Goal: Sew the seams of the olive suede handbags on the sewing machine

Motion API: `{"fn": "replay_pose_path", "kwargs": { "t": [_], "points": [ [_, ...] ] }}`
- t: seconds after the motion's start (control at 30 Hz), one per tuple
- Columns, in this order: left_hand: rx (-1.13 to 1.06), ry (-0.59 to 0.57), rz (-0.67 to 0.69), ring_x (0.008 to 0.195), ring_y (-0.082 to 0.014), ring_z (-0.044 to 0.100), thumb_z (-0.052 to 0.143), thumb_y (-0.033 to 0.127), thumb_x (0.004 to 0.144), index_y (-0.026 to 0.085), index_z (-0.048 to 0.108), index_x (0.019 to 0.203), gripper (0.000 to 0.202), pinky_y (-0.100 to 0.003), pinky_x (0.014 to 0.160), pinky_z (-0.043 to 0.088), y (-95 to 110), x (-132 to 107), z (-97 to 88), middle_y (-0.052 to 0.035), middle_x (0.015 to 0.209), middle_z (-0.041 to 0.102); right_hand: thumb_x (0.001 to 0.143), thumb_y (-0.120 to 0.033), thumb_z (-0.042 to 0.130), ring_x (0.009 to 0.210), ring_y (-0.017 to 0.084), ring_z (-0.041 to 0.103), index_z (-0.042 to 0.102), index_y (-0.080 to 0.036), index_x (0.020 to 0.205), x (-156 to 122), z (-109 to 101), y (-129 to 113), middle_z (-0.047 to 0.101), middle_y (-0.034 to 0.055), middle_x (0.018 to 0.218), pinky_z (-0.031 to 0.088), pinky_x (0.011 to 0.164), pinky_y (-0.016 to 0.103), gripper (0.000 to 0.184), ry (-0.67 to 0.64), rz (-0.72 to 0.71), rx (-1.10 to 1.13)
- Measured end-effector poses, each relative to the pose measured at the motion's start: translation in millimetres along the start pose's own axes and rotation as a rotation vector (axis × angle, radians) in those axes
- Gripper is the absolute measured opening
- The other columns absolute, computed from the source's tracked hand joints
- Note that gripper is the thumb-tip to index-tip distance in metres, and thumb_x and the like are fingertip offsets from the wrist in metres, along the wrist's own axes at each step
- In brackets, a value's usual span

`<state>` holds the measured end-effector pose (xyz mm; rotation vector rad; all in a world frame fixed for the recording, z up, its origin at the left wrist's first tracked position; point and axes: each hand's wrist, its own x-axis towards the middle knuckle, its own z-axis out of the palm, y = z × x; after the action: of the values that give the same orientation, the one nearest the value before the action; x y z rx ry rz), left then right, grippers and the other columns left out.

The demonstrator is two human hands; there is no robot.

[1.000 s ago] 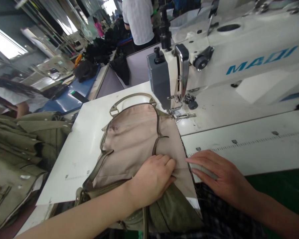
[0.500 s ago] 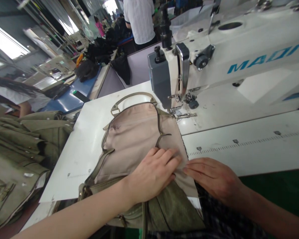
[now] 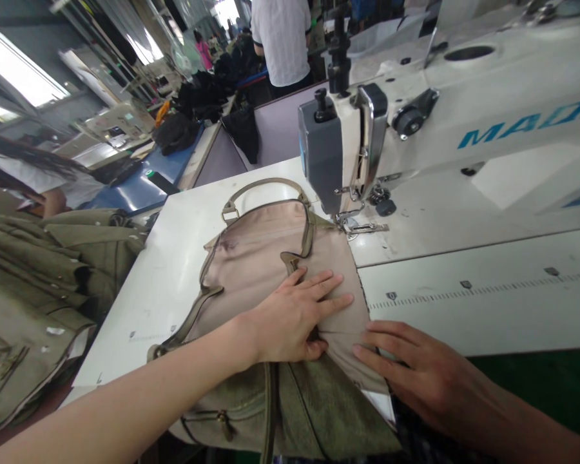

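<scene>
An olive handbag [image 3: 319,412] with its beige-pink lining [image 3: 261,245] turned up lies under the sewing machine's presser foot [image 3: 350,225]. The lining's raw edge runs from the foot toward me. My left hand [image 3: 294,316] rests flat on the lining with fingers spread, beside the open zipper's folded end [image 3: 292,259]. At the lining's right edge, the stretched fingers of my right hand [image 3: 425,374] touch the fabric; its thumb is hidden. A handle [image 3: 265,182] loops out at the bag's far end.
The white sewing machine [image 3: 512,122] stands at right over a white table [image 3: 149,270] with a printed ruler. Olive bag pieces [image 3: 33,277] are piled at left. Behind are a thread cone [image 3: 159,180], a blue table [image 3: 140,187], dark cloth and other people.
My left hand's fingers have spread flatter on the lining, and the zipper end now stands out beside them. My right hand's fingers have moved apart at the fabric edge. The view has shifted slightly.
</scene>
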<state>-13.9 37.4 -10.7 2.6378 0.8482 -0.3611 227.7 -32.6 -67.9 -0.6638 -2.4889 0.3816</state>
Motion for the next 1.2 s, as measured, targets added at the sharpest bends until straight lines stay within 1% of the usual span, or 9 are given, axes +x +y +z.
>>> {"fn": "replay_pose_path", "kwargs": {
  "t": [0.13,0.3,0.4,0.57,0.67,0.8,0.97,1.07,1.2],
  "points": [
    [-0.022,0.016,0.024,0.143,-0.0265,0.020,0.064,0.035,0.075,0.021,0.031,0.145,0.079,-0.044,0.115,0.016,4,2,-0.7,-0.0139,0.155,0.018,0.098,-0.010,0.030,0.098,0.021,0.060,0.064,-0.009,0.110,4,-1,6,0.068,0.0120,0.100,0.046,0.098,0.039,0.036,0.070,-0.039,-0.044],
    [0.011,0.027,0.028,0.139,-0.0330,0.026,0.063,0.029,0.076,0.024,0.031,0.145,0.076,-0.054,0.111,0.022,3,10,-8.1,-0.0203,0.153,0.020,0.100,-0.015,0.029,0.096,0.017,0.062,0.067,-0.014,0.107,15,-16,16,0.071,0.0058,0.097,0.047,0.095,0.029,0.038,0.063,-0.062,-0.048],
    [0.035,-0.014,0.030,0.137,-0.0345,0.031,0.064,0.026,0.076,0.027,0.034,0.144,0.074,-0.058,0.108,0.025,-5,18,-19.4,-0.0219,0.152,0.020,0.100,-0.014,0.027,0.096,0.018,0.063,0.067,-0.014,0.106,22,-19,23,0.072,0.0062,0.096,0.049,0.091,0.031,0.040,0.090,-0.046,-0.085],
    [-0.039,-0.115,0.020,0.137,-0.0260,0.033,0.051,0.031,0.091,0.019,0.045,0.138,0.049,-0.050,0.115,0.019,-4,25,-42.1,-0.0135,0.149,0.033,0.097,-0.009,0.027,0.092,0.019,0.065,0.066,-0.012,0.105,35,-14,35,0.071,0.0090,0.096,0.052,0.089,0.033,0.040,0.085,-0.060,-0.138],
    [-0.101,-0.183,-0.015,0.138,-0.0216,0.033,0.042,0.037,0.097,0.014,0.044,0.138,0.047,-0.046,0.118,0.014,5,22,-47.4,-0.0100,0.147,0.038,0.093,-0.005,0.031,0.094,0.020,0.064,0.066,-0.009,0.104,40,-12,44,0.071,0.0117,0.099,0.052,0.092,0.036,0.037,0.087,-0.087,-0.150],
    [-0.099,-0.134,-0.065,0.139,-0.0235,0.029,0.041,0.043,0.097,0.015,0.040,0.140,0.052,-0.049,0.117,0.013,6,19,-41.7,-0.0090,0.149,0.033,0.093,-0.005,0.036,0.101,0.019,0.063,0.064,-0.008,0.110,40,-14,59,0.071,0.0115,0.103,0.051,0.095,0.038,0.033,0.066,-0.166,-0.153],
    [-0.087,-0.065,-0.098,0.141,-0.0231,0.026,0.039,0.040,0.097,0.017,0.035,0.143,0.051,-0.052,0.116,0.014,-5,24,-37.4,-0.0065,0.151,0.029,0.093,-0.004,0.037,0.100,0.019,0.064,0.065,-0.008,0.108,43,-15,73,0.070,0.0121,0.105,0.055,0.090,0.036,0.032,0.086,-0.184,-0.198],
    [-0.062,-0.071,-0.106,0.140,-0.0225,0.027,0.040,0.035,0.097,0.016,0.035,0.143,0.050,-0.051,0.116,0.016,-14,32,-40.4,-0.0063,0.151,0.029,0.093,-0.003,0.037,0.096,0.020,0.065,0.066,-0.006,0.103,51,-15,82,0.071,0.0134,0.101,0.056,0.088,0.037,0.031,0.106,-0.192,-0.231],
    [-0.026,-0.004,-0.112,0.139,-0.0224,0.031,0.040,0.033,0.097,0.014,0.038,0.141,0.048,-0.047,0.115,0.022,-28,42,-41.4,-0.0075,0.149,0.034,0.093,-0.002,0.037,0.094,0.021,0.065,0.067,-0.006,0.101,62,-16,95,0.071,0.0142,0.099,0.057,0.086,0.037,0.031,0.120,-0.195,-0.258]
  ]
}}
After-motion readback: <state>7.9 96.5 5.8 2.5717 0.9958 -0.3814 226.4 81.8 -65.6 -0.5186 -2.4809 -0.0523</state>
